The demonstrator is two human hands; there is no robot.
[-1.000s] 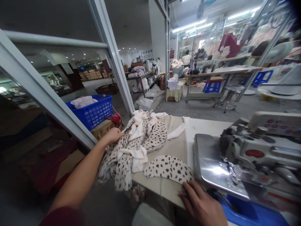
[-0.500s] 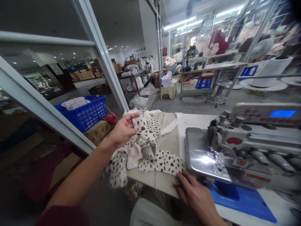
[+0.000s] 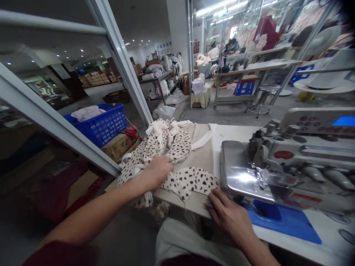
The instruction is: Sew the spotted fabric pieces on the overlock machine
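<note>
A heap of cream fabric with dark spots (image 3: pixel 180 146) lies on the left part of the sewing table (image 3: pixel 201 160). My left hand (image 3: pixel 160 170) is closed at the near side of the heap; its fingertips are hidden, and what they hold cannot be made out. From there a curved spotted piece (image 3: pixel 198 180) runs right toward the metal plate of the sewing machine (image 3: pixel 288 155). My right hand (image 3: pixel 226 208) rests at the table's front edge, fingers apart, its fingertips touching the right end of that piece.
A blue basket (image 3: pixel 104 123) holding pale cloth stands at the left on a cardboard box (image 3: pixel 118 147), beyond a slanted metal frame (image 3: pixel 124 62). A blue panel (image 3: pixel 285 223) lies below the machine. People work at tables in the back.
My left hand has come down and nearer, and the spotted cloth it held up now lies lower on the heap. My right hand stays at the table edge. The view has shifted slightly.
</note>
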